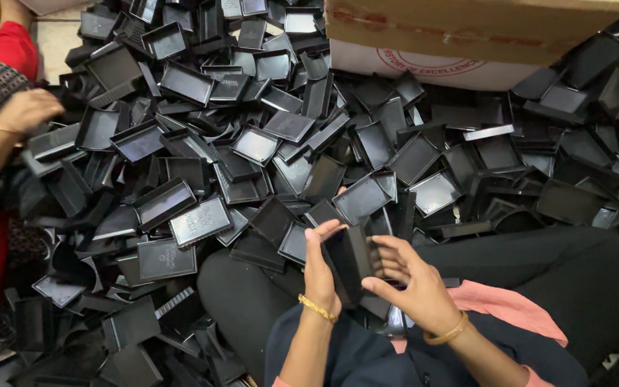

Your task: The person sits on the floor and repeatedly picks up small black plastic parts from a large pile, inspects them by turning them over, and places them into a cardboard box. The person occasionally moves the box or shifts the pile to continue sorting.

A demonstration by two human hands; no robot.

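Observation:
My left hand (319, 269) and my right hand (413, 283) together hold a small stack of black plastic trays (351, 261) upright over my lap. The left hand grips the stack's left side, with its thumb on top. My right hand's fingers press on the stack's right edge. Each of my wrists carries a gold bangle. A large heap of loose black rectangular trays (266, 143) lies spread in front of me, just beyond my hands.
A cardboard box (467, 36) stands at the top right on the heap. Another person's hand (26, 111) with a patterned sleeve reaches into the trays at the left edge. My knees in dark trousers (539, 265) frame the lap.

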